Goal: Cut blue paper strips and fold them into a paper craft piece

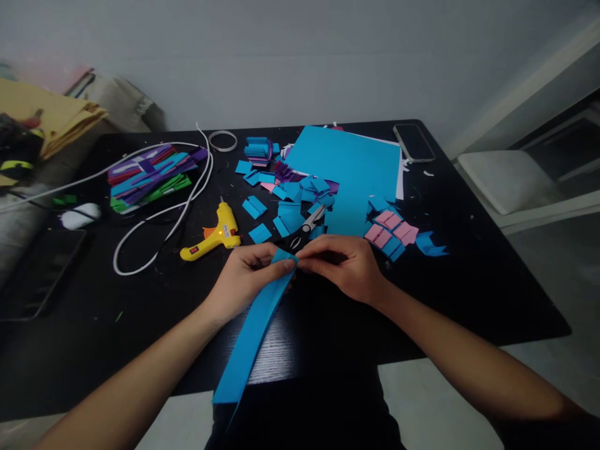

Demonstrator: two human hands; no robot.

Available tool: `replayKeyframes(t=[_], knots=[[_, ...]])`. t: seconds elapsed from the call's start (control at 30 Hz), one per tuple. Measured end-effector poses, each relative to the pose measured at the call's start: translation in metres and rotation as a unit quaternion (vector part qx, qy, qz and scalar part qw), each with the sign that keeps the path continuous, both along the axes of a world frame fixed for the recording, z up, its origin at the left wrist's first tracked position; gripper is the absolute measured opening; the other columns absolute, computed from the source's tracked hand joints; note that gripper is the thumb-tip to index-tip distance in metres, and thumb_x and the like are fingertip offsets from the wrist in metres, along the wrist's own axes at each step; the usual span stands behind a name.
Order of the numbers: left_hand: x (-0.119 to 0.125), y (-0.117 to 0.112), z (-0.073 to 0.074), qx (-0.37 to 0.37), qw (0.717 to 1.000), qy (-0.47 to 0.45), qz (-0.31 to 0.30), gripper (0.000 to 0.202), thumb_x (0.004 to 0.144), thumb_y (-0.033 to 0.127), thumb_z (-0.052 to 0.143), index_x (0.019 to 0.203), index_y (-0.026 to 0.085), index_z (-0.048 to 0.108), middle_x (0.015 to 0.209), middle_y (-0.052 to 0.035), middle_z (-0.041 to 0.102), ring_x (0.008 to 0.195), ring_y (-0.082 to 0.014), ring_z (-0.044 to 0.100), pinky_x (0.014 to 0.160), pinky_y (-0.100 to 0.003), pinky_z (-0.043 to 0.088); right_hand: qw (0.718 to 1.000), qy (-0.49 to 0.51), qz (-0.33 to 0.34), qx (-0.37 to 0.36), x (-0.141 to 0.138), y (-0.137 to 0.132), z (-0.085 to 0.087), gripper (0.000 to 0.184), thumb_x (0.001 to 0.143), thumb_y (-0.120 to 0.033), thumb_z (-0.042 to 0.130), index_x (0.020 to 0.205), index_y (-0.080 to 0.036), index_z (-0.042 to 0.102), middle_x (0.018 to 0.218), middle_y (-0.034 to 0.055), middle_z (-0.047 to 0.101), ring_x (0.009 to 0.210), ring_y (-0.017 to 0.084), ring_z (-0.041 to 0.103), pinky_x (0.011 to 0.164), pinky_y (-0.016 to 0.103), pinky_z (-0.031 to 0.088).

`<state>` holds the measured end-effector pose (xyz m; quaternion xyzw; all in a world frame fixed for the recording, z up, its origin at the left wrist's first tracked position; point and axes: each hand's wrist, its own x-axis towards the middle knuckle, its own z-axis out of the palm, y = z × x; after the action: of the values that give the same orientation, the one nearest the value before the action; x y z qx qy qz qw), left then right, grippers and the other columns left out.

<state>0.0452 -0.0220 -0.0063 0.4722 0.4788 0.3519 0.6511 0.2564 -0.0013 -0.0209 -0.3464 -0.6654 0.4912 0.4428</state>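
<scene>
A long strip of blue paper [253, 331] slants down from my hands past the table's front edge toward my lap. My left hand [248, 272] is closed on it near its upper end, thumb on top. At the strip's top corner, my right hand [344, 265] pinches the paper between thumb and fingertips. Just beyond my hands lie scissors [307, 227], blades pointing away, partly over small folded blue paper pieces [288, 215]. A yellow glue gun [215, 234] rests left of them. Pink folded pieces [391, 228] lie with blue ones to the right.
Large blue sheets [349, 159] cover the back middle of the black table [469, 269]. Coloured paper strips [152, 175] are bundled at left, beside a looped white cable [122, 250]. A phone [413, 142] lies back right; a dark tablet-like device [40, 272] is far left.
</scene>
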Motion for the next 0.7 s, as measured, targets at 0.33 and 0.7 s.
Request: replayKeyframes(t=[0.33, 0.7], knots=[[-0.0022, 0.0001, -0.0033, -0.021, 1.000, -0.018, -0.010, 0.022, 0.085, 0.034, 0.080, 0.077, 0.015, 0.072, 0.064, -0.0003, 0.071, 0.053, -0.0081, 0.059, 0.051, -0.016, 0.043, 0.999, 0.009, 0.004, 0.037, -0.0008, 0.0006, -0.0004, 0.011, 0.085, -0.022, 0.084, 0.093, -0.028, 0.083, 0.089, 0.0010, 0.081, 0.080, 0.018, 0.076, 0.077, 0.033, 0.063], [-0.0021, 0.0022, -0.0038, -0.004, 0.999, -0.020, -0.026, 0.017, 0.085, 0.030, 0.079, 0.078, 0.015, 0.074, 0.065, 0.0003, 0.071, 0.055, -0.0077, 0.059, 0.052, -0.016, 0.043, 0.999, -0.001, 0.016, 0.034, -0.0009, -0.0004, -0.0001, 0.008, 0.086, -0.021, 0.084, 0.092, -0.026, 0.083, 0.090, 0.0013, 0.082, 0.080, 0.017, 0.076, 0.076, 0.030, 0.063]])
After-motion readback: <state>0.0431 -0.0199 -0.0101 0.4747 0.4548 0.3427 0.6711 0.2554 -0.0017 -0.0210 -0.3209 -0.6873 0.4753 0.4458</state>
